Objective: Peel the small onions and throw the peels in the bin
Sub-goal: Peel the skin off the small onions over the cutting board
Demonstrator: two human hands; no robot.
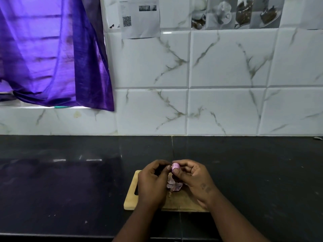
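A small pink onion [175,166] is held above a wooden cutting board [130,201]. My right hand [194,179] pinches it between thumb and fingers. My left hand [153,180] is curled beside it, its thumb tip touching the onion's left side. A small heap of pinkish onion peels [173,185] lies on the board under the hands. No bin is in view.
The board sits on a black stone counter [70,180] that runs back to a white marbled tile wall [227,84]. A purple curtain [52,55] hangs at the upper left over a window sill.
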